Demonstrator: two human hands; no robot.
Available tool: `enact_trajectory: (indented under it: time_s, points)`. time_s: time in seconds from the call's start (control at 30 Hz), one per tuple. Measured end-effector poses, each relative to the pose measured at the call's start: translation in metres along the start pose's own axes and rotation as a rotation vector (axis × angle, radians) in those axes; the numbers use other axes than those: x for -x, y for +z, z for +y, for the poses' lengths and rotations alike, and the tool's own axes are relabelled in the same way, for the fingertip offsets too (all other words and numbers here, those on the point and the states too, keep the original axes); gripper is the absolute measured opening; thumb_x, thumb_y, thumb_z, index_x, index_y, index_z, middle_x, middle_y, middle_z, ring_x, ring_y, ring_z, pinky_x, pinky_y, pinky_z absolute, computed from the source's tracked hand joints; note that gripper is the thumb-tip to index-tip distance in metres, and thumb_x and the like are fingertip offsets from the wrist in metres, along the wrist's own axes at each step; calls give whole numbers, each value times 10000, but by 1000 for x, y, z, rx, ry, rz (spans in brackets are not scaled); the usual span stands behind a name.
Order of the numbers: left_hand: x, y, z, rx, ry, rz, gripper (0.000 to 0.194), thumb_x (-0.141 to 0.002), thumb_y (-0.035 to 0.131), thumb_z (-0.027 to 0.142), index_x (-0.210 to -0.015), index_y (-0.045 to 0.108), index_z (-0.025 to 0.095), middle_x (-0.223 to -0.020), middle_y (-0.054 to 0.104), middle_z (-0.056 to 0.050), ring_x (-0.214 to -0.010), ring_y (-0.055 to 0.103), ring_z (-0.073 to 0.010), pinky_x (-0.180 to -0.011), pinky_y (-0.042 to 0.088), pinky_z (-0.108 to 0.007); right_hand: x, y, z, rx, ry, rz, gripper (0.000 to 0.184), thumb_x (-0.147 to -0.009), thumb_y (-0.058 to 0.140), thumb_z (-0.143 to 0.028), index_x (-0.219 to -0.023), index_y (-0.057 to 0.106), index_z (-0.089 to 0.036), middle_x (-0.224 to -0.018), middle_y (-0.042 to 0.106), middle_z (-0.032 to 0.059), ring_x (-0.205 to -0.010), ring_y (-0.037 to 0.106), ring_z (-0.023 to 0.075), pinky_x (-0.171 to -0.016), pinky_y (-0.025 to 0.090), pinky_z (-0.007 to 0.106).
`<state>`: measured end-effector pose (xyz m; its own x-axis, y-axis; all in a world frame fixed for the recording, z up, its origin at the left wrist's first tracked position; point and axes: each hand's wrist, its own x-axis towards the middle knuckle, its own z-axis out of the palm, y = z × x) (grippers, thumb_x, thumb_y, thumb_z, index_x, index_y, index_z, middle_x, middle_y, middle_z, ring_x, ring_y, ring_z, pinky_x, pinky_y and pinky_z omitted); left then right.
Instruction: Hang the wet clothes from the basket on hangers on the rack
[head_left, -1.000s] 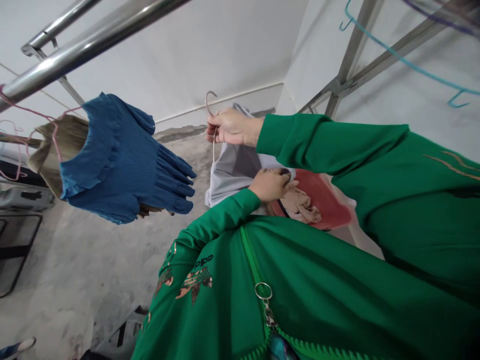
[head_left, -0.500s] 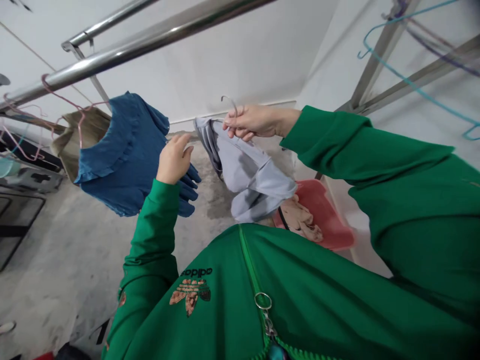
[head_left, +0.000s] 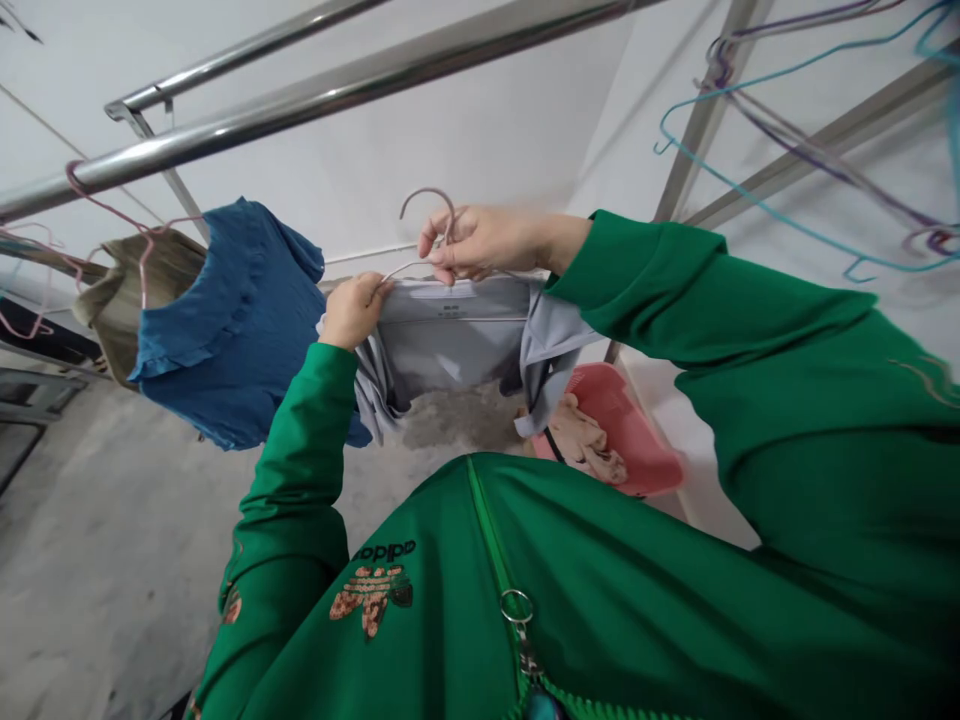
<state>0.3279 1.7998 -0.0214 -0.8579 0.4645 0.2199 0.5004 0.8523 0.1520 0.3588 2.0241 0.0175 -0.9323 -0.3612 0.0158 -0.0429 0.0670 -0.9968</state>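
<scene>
A light grey shirt (head_left: 442,345) hangs spread on a clothes hanger (head_left: 427,190) in front of me, its inside neck and label facing me. My right hand (head_left: 491,243) is closed round the hanger's neck, just under the hook. At the left end, my left hand (head_left: 352,308) pinches the hanger's arm together with the shirt's shoulder. The hook stands up free, below the metal rail (head_left: 315,100) and not touching it. Just left of my left hand hangs a blue ruffled blouse (head_left: 232,320) on a pink hanger (head_left: 146,235).
Behind the blouse hangs a khaki garment (head_left: 146,290). Down by the wall, a pink basin (head_left: 637,440) holds a beige cloth (head_left: 589,440). Turquoise (head_left: 765,205) and purple hangers (head_left: 825,160) hang on a metal frame (head_left: 697,130) at the right.
My left hand has come right and taken hold of the hanger's left end. The shirt, bunched before, has turned and spread out between my hands. The view has shifted slightly.
</scene>
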Motion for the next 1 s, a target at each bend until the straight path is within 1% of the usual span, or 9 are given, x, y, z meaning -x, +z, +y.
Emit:
enact_trajectory:
  time_s: [0.07,0.17,0.27,0.5,0.6,0.73,0.9,0.93,1.0]
  points:
    - [5,-4,4,-25,-75,70,280,-942,393,307,-849,625,181,-858,651,-75,-823,571,-193,-738,393,-285,9,-6,-6,184,-166,106,155,-774,659,-29,-790,580,-161,-685,564,-30,-659,508,71,-616,417,175]
    - [16,-14,10,-47,-184,133,263,-944,411,300,-807,605,188,-840,644,-77,-810,571,-200,-715,381,-294,32,-17,-3,477,-410,447,176,-754,680,-58,-744,553,-180,-789,543,-7,-868,512,115,-786,419,212]
    - [26,-23,17,-72,-254,177,257,-951,416,295,-817,606,185,-890,656,-94,-843,588,-214,-719,388,-308,51,-20,21,605,-362,652,232,-796,675,-204,-659,489,-186,-747,516,32,-947,512,190,-845,407,291]
    - [35,-29,28,-134,-290,229,254,-964,418,304,-906,631,177,-1015,674,-128,-923,622,-240,-737,422,-322,28,-16,80,649,-217,749,305,-790,633,-331,-638,404,-199,-721,546,76,-1030,514,284,-839,404,370]
    - [35,-27,26,-162,-321,235,260,-966,415,311,-920,633,179,-1040,679,-126,-940,630,-245,-740,429,-317,15,-22,80,739,-205,786,249,-813,546,-271,-634,388,-201,-733,560,72,-964,528,256,-884,393,396]
    - [34,-23,18,-195,-387,249,274,-967,405,329,-926,632,181,-1038,679,-127,-916,634,-249,-735,431,-318,16,-17,67,767,-242,728,226,-775,533,-220,-601,389,-200,-722,556,72,-884,524,231,-863,386,371]
    - [33,-22,11,-220,-411,280,288,-970,378,328,-921,626,188,-1004,671,-123,-905,625,-251,-727,420,-319,22,-6,51,573,-318,406,161,-773,588,-243,-626,548,-191,-653,546,17,-695,464,147,-722,366,282]
    - [33,-23,10,-223,-409,284,290,-970,375,327,-915,625,191,-999,669,-120,-906,622,-251,-725,417,-318,23,-9,52,498,-323,400,144,-775,605,-253,-650,577,-190,-638,535,4,-662,448,132,-696,356,269]
    - [33,-24,8,-230,-403,284,294,-969,370,328,-905,625,196,-998,664,-116,-910,617,-255,-717,409,-318,23,-22,61,399,-334,576,136,-802,610,-276,-699,599,-189,-637,520,-7,-635,436,118,-670,345,256]
